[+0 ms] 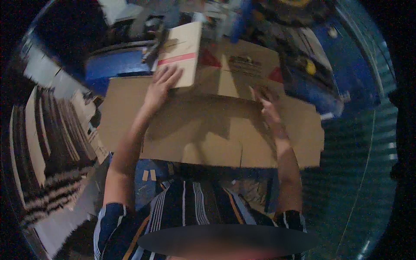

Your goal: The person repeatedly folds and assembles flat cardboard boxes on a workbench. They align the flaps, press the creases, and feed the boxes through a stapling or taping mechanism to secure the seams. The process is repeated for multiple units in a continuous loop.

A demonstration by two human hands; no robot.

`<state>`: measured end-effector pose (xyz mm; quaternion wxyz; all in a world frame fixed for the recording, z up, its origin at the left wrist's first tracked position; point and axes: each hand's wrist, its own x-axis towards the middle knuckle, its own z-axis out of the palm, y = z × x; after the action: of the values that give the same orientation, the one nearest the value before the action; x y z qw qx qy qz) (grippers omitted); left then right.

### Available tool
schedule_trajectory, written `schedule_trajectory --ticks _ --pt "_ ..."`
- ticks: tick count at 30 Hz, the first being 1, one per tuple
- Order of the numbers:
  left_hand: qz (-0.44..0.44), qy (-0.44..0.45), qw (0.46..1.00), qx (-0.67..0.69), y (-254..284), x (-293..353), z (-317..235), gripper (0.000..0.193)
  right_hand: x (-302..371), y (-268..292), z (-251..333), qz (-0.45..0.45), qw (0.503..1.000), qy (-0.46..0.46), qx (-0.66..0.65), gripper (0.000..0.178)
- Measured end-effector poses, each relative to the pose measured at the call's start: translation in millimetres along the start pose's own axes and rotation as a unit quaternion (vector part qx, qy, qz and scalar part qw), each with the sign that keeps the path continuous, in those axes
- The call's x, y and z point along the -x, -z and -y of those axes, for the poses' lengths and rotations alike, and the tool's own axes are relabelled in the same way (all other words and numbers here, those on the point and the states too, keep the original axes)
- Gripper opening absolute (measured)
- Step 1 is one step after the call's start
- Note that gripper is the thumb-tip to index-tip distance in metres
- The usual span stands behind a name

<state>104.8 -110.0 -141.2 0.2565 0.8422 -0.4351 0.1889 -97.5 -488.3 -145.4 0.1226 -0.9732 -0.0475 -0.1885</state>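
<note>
A large brown cardboard sheet (208, 125) lies in front of me, its wide near part cut at the edges. My left hand (167, 80) rests with fingers spread on a pale cardboard flap (184, 52) with a red stripe, which stands out brighter than the sheet at the far left. On the right, my right hand (268, 104) touches the sheet near a crease, a finger or thumb stretched out and the others partly in shadow. Beyond it is a printed panel (247, 63) with dark marks and red corner patches.
Blue machine parts (115, 65) flank the far side of the cardboard. A dark round wheel-like part (299, 11) is at the far right. Stacked cardboard sheets (56, 125) stand at the left. A green corrugated surface (355, 173) runs along the right.
</note>
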Motion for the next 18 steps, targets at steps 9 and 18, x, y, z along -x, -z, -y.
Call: schedule_trajectory --ticks 9,18 --pt "-0.047 0.043 0.998 -0.002 -38.1 -74.1 28.9 0.055 -59.2 -6.8 -65.3 -0.079 0.985 -0.056 0.140 0.045" --pt "0.046 0.347 0.901 -0.256 107.7 216.6 31.4 0.049 243.5 29.6 -19.3 -0.044 0.928 -0.336 0.156 0.054"
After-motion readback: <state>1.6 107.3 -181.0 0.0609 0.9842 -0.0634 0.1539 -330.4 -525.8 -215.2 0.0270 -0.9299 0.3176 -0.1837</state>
